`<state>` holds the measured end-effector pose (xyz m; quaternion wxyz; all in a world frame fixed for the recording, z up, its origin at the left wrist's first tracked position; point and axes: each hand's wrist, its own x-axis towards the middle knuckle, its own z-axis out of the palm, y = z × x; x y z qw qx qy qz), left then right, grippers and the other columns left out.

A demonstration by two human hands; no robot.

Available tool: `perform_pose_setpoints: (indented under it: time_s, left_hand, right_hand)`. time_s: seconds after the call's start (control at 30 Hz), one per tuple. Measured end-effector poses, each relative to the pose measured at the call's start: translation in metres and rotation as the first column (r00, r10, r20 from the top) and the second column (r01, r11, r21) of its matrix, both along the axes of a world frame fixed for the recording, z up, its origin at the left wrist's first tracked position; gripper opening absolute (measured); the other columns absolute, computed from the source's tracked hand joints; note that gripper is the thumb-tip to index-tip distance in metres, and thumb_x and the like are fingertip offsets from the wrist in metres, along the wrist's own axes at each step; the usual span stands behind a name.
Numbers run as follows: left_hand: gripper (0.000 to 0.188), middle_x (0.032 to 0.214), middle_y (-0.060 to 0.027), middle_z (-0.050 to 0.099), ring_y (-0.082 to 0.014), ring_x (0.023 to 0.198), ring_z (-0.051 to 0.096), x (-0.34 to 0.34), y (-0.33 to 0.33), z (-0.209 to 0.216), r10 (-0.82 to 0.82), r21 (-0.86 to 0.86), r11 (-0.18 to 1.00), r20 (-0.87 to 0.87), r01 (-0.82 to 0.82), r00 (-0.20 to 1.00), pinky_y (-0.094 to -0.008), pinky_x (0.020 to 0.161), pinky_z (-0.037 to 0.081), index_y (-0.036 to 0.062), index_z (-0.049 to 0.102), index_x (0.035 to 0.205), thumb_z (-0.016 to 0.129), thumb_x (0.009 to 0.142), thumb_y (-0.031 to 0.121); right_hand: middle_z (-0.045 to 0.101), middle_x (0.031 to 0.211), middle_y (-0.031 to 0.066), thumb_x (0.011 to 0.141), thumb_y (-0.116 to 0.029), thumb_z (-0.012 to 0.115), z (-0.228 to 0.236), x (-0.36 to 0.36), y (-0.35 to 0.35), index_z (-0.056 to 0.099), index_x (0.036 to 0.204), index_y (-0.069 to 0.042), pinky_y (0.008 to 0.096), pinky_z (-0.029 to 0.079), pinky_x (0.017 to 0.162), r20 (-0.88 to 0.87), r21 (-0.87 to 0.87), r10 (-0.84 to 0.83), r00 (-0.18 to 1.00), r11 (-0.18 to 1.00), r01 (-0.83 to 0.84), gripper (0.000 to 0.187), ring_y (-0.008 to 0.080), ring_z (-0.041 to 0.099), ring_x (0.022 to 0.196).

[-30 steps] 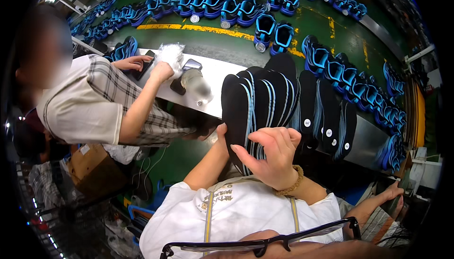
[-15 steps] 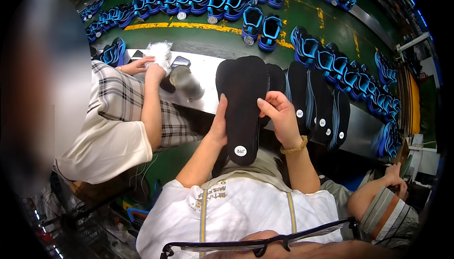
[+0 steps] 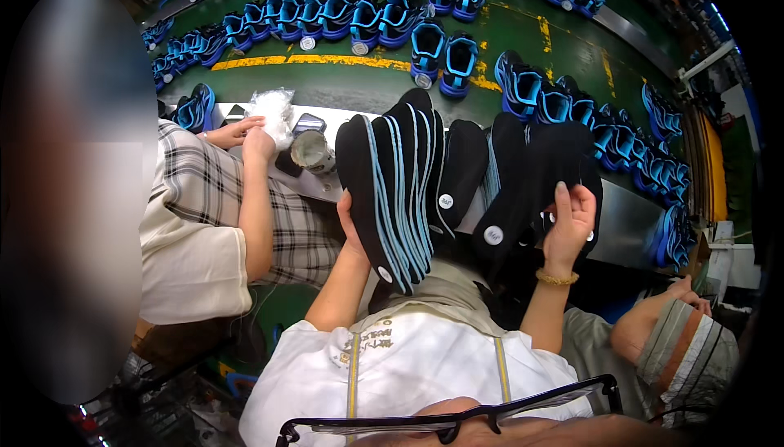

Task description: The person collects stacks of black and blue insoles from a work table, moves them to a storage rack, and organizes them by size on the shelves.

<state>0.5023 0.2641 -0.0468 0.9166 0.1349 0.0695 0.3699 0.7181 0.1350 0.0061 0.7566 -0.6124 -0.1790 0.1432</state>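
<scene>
A fanned stack of black insoles (image 3: 392, 194) with light blue edges stands tilted in my left hand (image 3: 353, 226), whose thumb lies along its near side. My right hand (image 3: 569, 222) is closed on a single black insole (image 3: 523, 198), its heel with a round white sticker angled toward the lower left. That insole partly covers the piles behind it. Between my hands, another black insole (image 3: 464, 161) rests at the bench edge, beside a further insole pile (image 3: 501, 141). My right fingertips are partly hidden.
Left on the metal bench (image 3: 327, 120), a co-worker's hands (image 3: 249, 137) touch a clear plastic bag (image 3: 272, 111), near a round container (image 3: 313, 153) and a dark phone-like object (image 3: 309, 123). Rows of blue-black shoes (image 3: 327, 18) stand beyond and to the right (image 3: 608, 124). Another person's arm (image 3: 653, 316) is at right.
My hands have moved apart. The right has carried one insole rightward over the piles; the left has kept the stack, now turned so its blue edges show.
</scene>
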Motion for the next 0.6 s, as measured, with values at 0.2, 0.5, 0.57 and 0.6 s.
perform_pose_setpoints:
  time_s: [0.2, 0.5, 0.57, 0.6]
  left_hand:
    - [0.062, 0.120, -0.0066, 0.043, -0.0238, 0.107, 0.043, 0.005, -0.006, -0.009, -0.051, 0.027, 0.998, 0.114, 0.048, 0.992, -0.0412, 0.089, 0.037, 0.0147, 0.038, 0.121, 0.040, 0.074, 0.054]
    - [0.080, 0.123, -0.0081, 0.039, -0.0229, 0.111, 0.038, -0.005, -0.016, -0.005, -0.098, 0.238, 0.965, -0.068, 0.112, 0.993, -0.0379, 0.093, 0.032, 0.0120, 0.032, 0.124, 0.046, 0.064, 0.063]
    - [0.081, 0.123, -0.0081, 0.039, -0.0233, 0.112, 0.038, -0.008, -0.014, -0.008, -0.096, 0.259, 0.960, -0.064, 0.109, 0.993, -0.0386, 0.093, 0.032, 0.0122, 0.032, 0.124, 0.046, 0.064, 0.064]
    - [0.081, 0.123, -0.0081, 0.038, -0.0234, 0.112, 0.037, -0.009, -0.015, -0.010, -0.099, 0.265, 0.958, -0.062, 0.112, 0.993, -0.0389, 0.093, 0.032, 0.0123, 0.032, 0.124, 0.046, 0.063, 0.064]
  right_hand:
    - [0.048, 0.063, -0.0011, 0.078, -0.008, 0.056, -0.016, -0.034, 0.013, 0.046, 0.085, -0.002, 0.0160, 0.034, 0.047, 0.234, -0.277, 0.227, 0.945, 0.948, -0.159, 0.013, 0.0029, 0.043, 0.055]
    - [0.055, 0.075, 0.0065, 0.075, 0.001, 0.055, -0.011, -0.073, 0.008, 0.046, 0.090, 0.001, 0.0187, 0.042, 0.061, 0.302, -0.057, 0.373, 0.877, 0.926, -0.374, 0.018, 0.0081, 0.052, 0.065]
    - [0.056, 0.077, 0.0076, 0.075, 0.002, 0.056, -0.005, -0.076, 0.007, 0.045, 0.091, 0.002, 0.0189, 0.042, 0.062, 0.336, -0.020, 0.364, 0.869, 0.925, -0.379, 0.019, 0.0088, 0.053, 0.067]
    - [0.056, 0.079, 0.0084, 0.074, 0.002, 0.056, -0.001, -0.078, 0.006, 0.045, 0.092, 0.002, 0.0192, 0.043, 0.062, 0.341, -0.023, 0.381, 0.859, 0.917, -0.398, 0.021, 0.0094, 0.054, 0.069]
